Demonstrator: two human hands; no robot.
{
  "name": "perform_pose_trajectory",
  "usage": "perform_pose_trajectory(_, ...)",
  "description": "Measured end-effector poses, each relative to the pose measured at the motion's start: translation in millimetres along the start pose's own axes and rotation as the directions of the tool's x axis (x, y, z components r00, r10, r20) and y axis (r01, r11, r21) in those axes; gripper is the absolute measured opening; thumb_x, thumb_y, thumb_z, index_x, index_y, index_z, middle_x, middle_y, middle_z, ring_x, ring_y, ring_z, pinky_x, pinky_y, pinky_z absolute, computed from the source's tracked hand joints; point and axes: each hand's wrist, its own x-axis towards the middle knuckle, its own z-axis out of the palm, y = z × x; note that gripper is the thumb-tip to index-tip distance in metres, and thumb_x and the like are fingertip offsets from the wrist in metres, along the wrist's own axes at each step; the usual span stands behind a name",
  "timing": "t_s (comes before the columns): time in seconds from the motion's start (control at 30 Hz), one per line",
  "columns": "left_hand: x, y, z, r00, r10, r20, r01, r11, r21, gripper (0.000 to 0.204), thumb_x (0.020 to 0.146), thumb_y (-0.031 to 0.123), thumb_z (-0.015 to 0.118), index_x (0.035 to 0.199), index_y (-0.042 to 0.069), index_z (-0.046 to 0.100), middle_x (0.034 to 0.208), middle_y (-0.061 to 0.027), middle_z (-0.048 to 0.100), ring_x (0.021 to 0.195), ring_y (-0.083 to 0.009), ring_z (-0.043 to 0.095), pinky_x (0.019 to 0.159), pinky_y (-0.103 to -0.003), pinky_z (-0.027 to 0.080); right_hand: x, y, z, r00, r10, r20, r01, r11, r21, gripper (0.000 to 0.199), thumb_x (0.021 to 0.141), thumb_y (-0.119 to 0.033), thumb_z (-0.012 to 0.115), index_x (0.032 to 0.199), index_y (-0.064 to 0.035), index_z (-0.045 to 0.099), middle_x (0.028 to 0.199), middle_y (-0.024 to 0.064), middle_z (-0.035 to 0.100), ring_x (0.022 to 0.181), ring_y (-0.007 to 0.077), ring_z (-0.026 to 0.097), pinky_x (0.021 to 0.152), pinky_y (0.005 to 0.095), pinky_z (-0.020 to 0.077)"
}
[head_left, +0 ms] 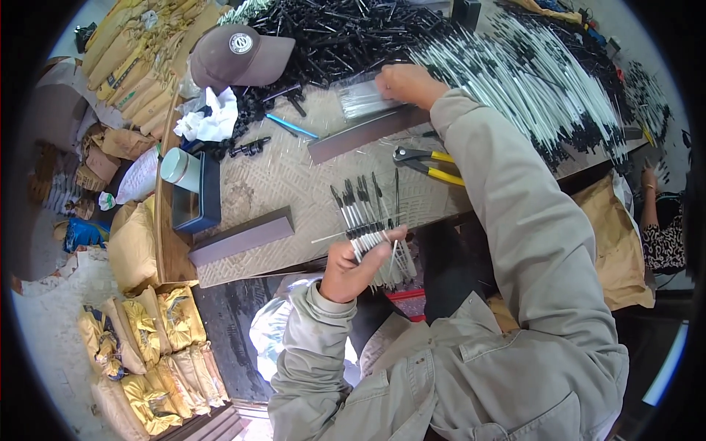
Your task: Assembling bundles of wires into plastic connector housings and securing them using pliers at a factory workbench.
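My left hand (354, 266), near the table's front edge, is closed around a bunch of pens (368, 231) with white barrels and black ends. Their black ends fan upward, and the lower ends hang past the edge. Farther off, my right hand (413, 84) is bent over a stack of clear plastic sleeves (359, 101), fingers pinched at its right end. How many sleeves the fingers hold is hidden. A long dark metal bar (364, 134) lies just in front of the stack. Yellow-handled pliers (430, 163) rest beneath my right forearm.
A large pile of white pens (526, 84) covers the right, with black pen parts (346, 37) heaped behind. A grey cap (239, 55), a cup (180, 169) in a dark holder and another metal bar (243, 235) stand left. At far right, another person's arm (649, 195) shows.
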Motion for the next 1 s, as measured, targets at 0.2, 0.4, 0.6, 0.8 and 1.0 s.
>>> perform_pose_trajectory(0.2, 0.4, -4.2, 3.5, 0.998, 0.042, 0.046, -0.041, 0.999, -0.017, 0.034, 0.079, -0.003, 0.058, 0.112, -0.011, 0.054, 0.111, -0.0185, 0.059, 0.102, -0.0250, 0.058, 0.092, -0.036, 0.044, -7.8, -3.5, -9.4, 0.984, 0.079, -0.163, -0.068, 0.995, 0.071, 0.010, 0.079, -0.011, 0.052, 0.080, -0.0068, 0.061, 0.086, 0.0110, 0.062, 0.081, 0.0304, 0.061, 0.069, 0.0404, 0.0478)
perform_pose_trajectory(0.4, -3.1, -9.4, 13.4, 0.989, -0.008, -0.150, 0.013, 0.999, 0.031, 0.022, 0.082, -0.006, 0.054, 0.103, -0.010, 0.059, 0.103, -0.0184, 0.062, 0.099, -0.0236, 0.060, 0.089, -0.034, 0.046, -49.2, -56.2, -55.2, 0.918, 0.324, -0.227, 0.020, 0.536, 0.844, 0.010, 0.087, -0.007, 0.046, 0.087, -0.0038, 0.055, 0.087, 0.0059, 0.058, 0.070, 0.0193, 0.058, 0.063, 0.0319, 0.0444)
perform_pose_trajectory(0.6, -0.2, -3.5, 10.6, 0.998, 0.037, -0.041, -0.036, 0.999, 0.015, 0.023, 0.089, 0.002, 0.049, 0.107, -0.009, 0.058, 0.104, -0.0146, 0.063, 0.098, -0.0205, 0.059, 0.089, -0.032, 0.043, -141.8, -120.0, -101.4, 0.953, 0.204, -0.226, 0.132, 0.395, 0.909, 0.008, 0.084, -0.003, 0.051, 0.090, -0.0025, 0.057, 0.083, 0.0070, 0.056, 0.061, 0.0133, 0.055, 0.056, 0.0252, 0.0436)
perform_pose_trajectory(0.8, 0.2, -4.7, 12.0, 0.992, 0.012, -0.123, -0.011, 1.000, 0.008, 0.019, 0.085, -0.004, 0.052, 0.101, -0.010, 0.060, 0.101, -0.0165, 0.064, 0.095, -0.0214, 0.061, 0.088, -0.033, 0.045, -163.4, -126.3, -105.0, 0.880, 0.025, -0.475, 0.210, 0.875, 0.436, 0.021, 0.071, 0.001, 0.059, 0.089, -0.0079, 0.063, 0.078, 0.0058, 0.052, 0.059, 0.0183, 0.054, 0.048, 0.0264, 0.0424)
perform_pose_trajectory(1.0, -0.3, -6.0, 13.3, 0.990, 0.004, -0.139, -0.014, 0.998, -0.069, 0.017, 0.085, -0.006, 0.051, 0.099, -0.011, 0.060, 0.101, -0.0192, 0.063, 0.096, -0.0256, 0.061, 0.089, -0.036, 0.046, -167.6, -125.6, -104.8, 0.884, 0.035, -0.465, 0.164, 0.910, 0.380, 0.034, 0.064, 0.001, 0.061, 0.094, -0.0140, 0.065, 0.076, 0.0031, 0.051, 0.058, 0.0173, 0.053, 0.048, 0.0262, 0.0429)
